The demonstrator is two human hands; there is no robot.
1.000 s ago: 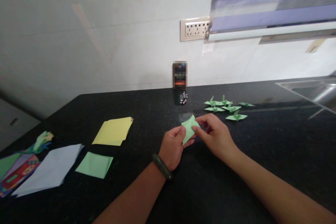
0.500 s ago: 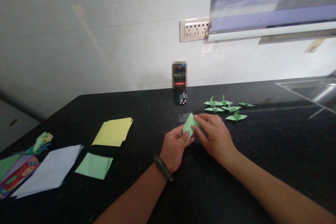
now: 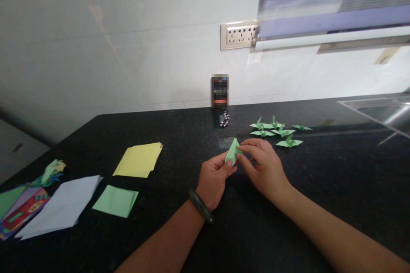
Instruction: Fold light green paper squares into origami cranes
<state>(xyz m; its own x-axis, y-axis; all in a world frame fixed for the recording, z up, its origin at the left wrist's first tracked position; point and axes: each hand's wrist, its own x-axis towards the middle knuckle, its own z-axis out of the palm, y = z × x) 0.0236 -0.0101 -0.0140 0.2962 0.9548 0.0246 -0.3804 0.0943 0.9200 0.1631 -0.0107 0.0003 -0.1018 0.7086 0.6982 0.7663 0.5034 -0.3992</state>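
Note:
A small piece of folded green paper (image 3: pixel 232 152) is held up over the black countertop, its narrow point upward. My left hand (image 3: pixel 214 179) pinches its lower left part, thumb on the near face. From the right, the thumb and fingertips of my right hand (image 3: pixel 261 164) close on its right edge. Part of the paper is hidden behind the fingers. Just beyond my right hand stand several folded green paper cranes (image 3: pixel 289 141).
On the left lie yellow paper sheets (image 3: pixel 137 160), green paper (image 3: pixel 115 200), white paper (image 3: pixel 62 207) and a colourful packet (image 3: pixel 24 211). A phone-like device (image 3: pixel 220 91) leans on the wall behind a beaded strap (image 3: pixel 224 118). A metal-edged sink or hob (image 3: pixel 384 113) is at far right.
The folded green paper has turned and looks narrower, with its lower tip no longer showing below the left thumb. Both hands keep hold of it in nearly the same place.

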